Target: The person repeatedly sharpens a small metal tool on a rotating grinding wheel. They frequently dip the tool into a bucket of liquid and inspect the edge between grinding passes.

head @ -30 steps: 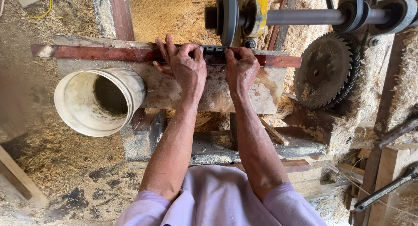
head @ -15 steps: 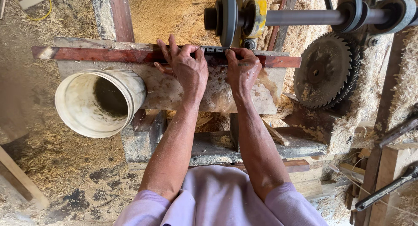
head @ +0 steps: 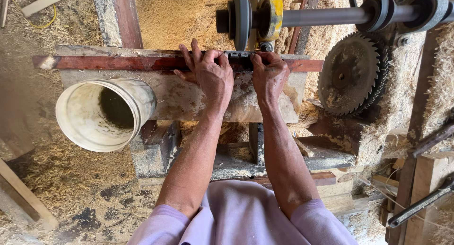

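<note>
Left hand: the left hand (head: 211, 75) lies palm down on the wooden bench top (head: 189, 99), forearm reaching straight out from the body, fingers spread and pointing away, fingertips over the red wooden rail (head: 118, 62); its thumb and forefinger pinch the near end of a small dark metal strip (head: 239, 55).
Right hand: the right hand (head: 270, 75) mirrors it just beside, wrist bent, fingers curled down over the rail's edge, pinching the strip's other end.
Grip: both hands clasp the metal strip between fingertips; neither is clenched into a fist.
Metal strip, place: it sits on top of the red rail, between the two hands, directly below the yellow bearing block (head: 270, 12).
Metal strip, axis: its long axis runs left to right, along the rail.
Shaft: a dark steel shaft (head: 326, 16) runs parallel above.
Saw blade: a toothed circular blade (head: 352, 75) stands to the right, apart from the right hand.
Bucket: a white plastic bucket (head: 101, 113) lies on its side left of the left arm, mouth toward the camera.
Ground: sawdust (head: 179, 18) covers everything around.
</note>
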